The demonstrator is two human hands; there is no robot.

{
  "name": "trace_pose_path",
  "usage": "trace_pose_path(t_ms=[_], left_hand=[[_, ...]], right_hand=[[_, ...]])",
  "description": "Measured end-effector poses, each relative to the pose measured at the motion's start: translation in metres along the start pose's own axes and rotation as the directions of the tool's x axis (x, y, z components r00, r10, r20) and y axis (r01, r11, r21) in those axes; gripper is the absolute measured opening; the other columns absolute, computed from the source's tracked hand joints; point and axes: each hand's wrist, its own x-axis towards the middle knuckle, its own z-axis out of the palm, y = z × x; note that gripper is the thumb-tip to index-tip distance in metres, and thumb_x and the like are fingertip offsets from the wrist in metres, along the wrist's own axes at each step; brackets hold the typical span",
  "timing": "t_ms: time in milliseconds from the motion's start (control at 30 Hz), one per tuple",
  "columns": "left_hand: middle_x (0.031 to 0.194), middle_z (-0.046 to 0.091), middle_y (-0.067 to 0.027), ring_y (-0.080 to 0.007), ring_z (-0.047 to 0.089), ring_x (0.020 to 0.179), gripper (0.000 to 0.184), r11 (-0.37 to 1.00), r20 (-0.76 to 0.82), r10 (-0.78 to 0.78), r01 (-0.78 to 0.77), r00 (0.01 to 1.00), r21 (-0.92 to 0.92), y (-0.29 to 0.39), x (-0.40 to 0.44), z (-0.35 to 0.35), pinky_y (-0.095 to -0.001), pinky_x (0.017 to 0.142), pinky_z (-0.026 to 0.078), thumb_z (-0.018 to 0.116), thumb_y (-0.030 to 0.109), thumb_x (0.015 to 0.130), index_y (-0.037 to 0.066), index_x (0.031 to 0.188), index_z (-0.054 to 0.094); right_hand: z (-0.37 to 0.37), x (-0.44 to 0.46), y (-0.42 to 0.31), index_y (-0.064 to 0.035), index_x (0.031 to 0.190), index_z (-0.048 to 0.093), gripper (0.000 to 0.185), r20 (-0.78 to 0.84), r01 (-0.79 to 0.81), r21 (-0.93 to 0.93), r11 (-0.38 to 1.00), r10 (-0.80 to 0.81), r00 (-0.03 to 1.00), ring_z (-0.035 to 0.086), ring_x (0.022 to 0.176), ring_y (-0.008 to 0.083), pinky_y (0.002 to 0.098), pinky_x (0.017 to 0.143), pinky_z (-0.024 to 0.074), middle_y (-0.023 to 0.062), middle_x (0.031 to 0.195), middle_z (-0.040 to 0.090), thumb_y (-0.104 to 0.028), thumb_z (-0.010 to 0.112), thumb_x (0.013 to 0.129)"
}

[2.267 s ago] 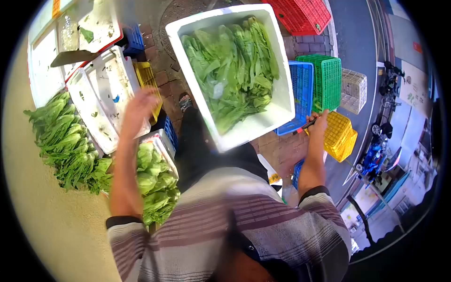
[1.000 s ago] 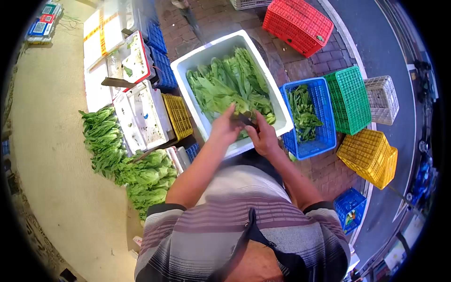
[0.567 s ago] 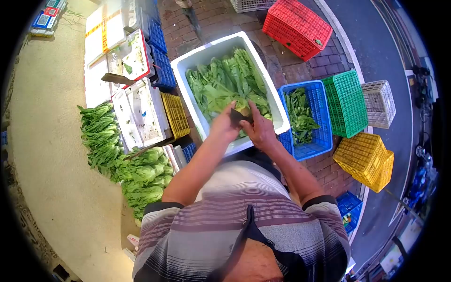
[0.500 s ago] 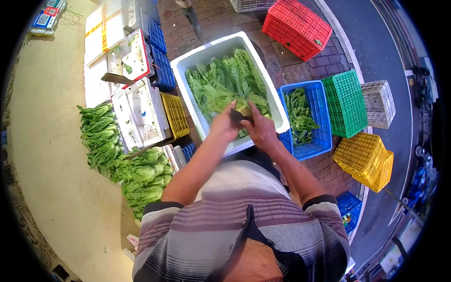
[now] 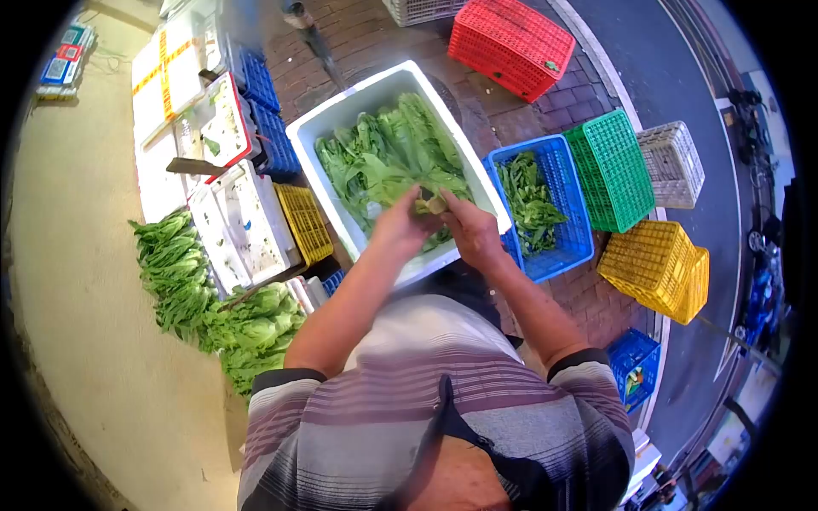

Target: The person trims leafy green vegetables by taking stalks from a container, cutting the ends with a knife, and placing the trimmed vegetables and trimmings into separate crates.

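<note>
A white foam box in front of me holds long-leaved green lettuce. Over its near side my hands meet around the cut stem end of a lettuce head. My left hand is closed on this head from the left, its fingertips partly hidden. From the right, my right hand pinches the stem end between thumb and fingers. A small dark patch shows between the hands; I cannot make out what it is.
Right of the box stand a blue crate with loose leaves, a green crate and yellow crates. A red crate is farther off. Lettuce heads lie at left beside foam boxes. A pole rises behind the box.
The view has shifted, so the box and crates appear slightly further left. A dark flat piece that showed between my hands is now mostly hidden. Both hands stay at the lettuce stem.
</note>
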Motion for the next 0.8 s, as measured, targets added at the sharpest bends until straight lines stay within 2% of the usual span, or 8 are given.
trace_pose_path(t_ms=[167,200,333,467,500,667,767,800], left_hand=[[0.124,0.059,-0.0184,-0.0358,0.06,0.11,0.036,0.995,0.063,-0.05,0.044,0.997,0.088,-0.006,0.005,0.023,-0.0543,0.095,0.05,0.061,0.025,0.099,0.005,0.127,0.052],[0.125,0.06,-0.0175,-0.0354,0.06,0.111,0.035,0.994,0.083,-0.075,0.067,0.994,0.087,-0.008,0.007,0.026,-0.0556,0.099,0.049,0.062,0.024,0.098,0.004,0.126,0.054],[0.123,0.062,-0.0154,-0.0328,0.061,0.113,0.034,0.982,0.177,-0.149,0.123,0.973,0.146,-0.017,0.01,0.043,-0.056,0.1,0.05,0.062,0.021,0.097,0.004,0.126,0.055],[0.121,0.064,-0.0158,-0.0319,0.064,0.108,0.037,0.977,0.174,-0.189,0.166,0.967,0.137,-0.026,-0.001,0.064,-0.0561,0.094,0.054,0.064,0.02,0.095,0.004,0.127,0.055],[0.12,0.064,-0.0156,-0.0321,0.065,0.108,0.038,0.973,0.178,-0.181,0.15,0.967,0.173,-0.028,-0.001,0.063,-0.0563,0.094,0.054,0.065,0.02,0.094,0.004,0.127,0.055],[0.116,0.067,-0.015,-0.0326,0.066,0.108,0.046,0.937,0.379,-0.162,0.021,0.911,0.349,-0.024,0.001,0.042,-0.0575,0.093,0.055,0.071,0.016,0.084,0.003,0.125,0.057],[0.118,0.066,-0.0144,-0.0316,0.068,0.105,0.054,0.921,0.371,-0.099,-0.056,0.923,0.385,-0.024,0.001,0.036,-0.0548,0.089,0.057,0.072,0.011,0.082,0.004,0.132,0.052],[0.119,0.066,-0.0145,-0.0316,0.068,0.104,0.057,0.92,0.385,-0.094,-0.067,0.918,0.386,-0.023,0.002,0.034,-0.0541,0.088,0.058,0.071,0.011,0.081,0.004,0.134,0.051]], right_hand=[[-0.014,-0.005,0.004,-0.0022,0.135,0.058,0.038,-0.069,-0.174,0.238,0.956,0.195,0.978,0.067,0.094,0.0203,0.033,0.083,0.0531,0.0144,0.105,0.071,-0.008,0.06,0.098],[-0.016,-0.005,0.004,-0.0021,0.137,0.056,0.038,-0.133,-0.128,0.259,0.957,0.167,0.977,0.063,0.083,0.0134,0.0292,0.075,0.0529,0.0074,0.097,0.069,-0.009,0.057,0.1],[-0.038,-0.019,0.022,-0.0062,0.14,0.055,0.039,-0.169,-0.331,0.54,0.774,0.485,0.858,0.049,0.064,0.0025,0.0189,0.06,0.0456,0.0015,0.085,0.063,-0.01,0.053,0.102],[-0.087,-0.025,0.043,-0.0057,0.14,0.052,0.037,-0.336,-0.311,0.627,0.714,0.609,0.718,0.049,0.061,0.0045,0.0224,0.059,0.0501,0.0046,0.093,0.067,-0.015,0.05,0.105],[-0.101,-0.026,0.04,-0.0028,0.136,0.057,0.035,-0.417,-0.275,0.651,0.707,0.636,0.649,0.048,0.06,0.0029,0.019,0.057,0.0451,0.0035,0.094,0.069,-0.015,0.052,0.103],[-0.161,-0.067,0.086,-0.006,0.141,0.052,0.038,-0.603,-0.237,0.499,0.834,0.53,0.596,0.049,0.06,0.0042,0.0247,0.057,0.0524,0.0085,0.107,0.069,-0.02,0.05,0.106],[-0.172,-0.089,0.116,-0.0039,0.137,0.056,0.036,-0.692,-0.255,0.517,0.817,0.574,0.438,0.047,0.057,0.0032,0.0225,0.052,0.0483,0.0072,0.101,0.07,-0.019,0.051,0.105],[-0.174,-0.102,0.137,-0.0049,0.145,0.046,0.045,-0.688,-0.301,0.503,0.811,0.586,0.429,0.048,0.052,0.0062,0.025,0.05,0.0488,0.0085,0.099,0.07,-0.022,0.052,0.104]])
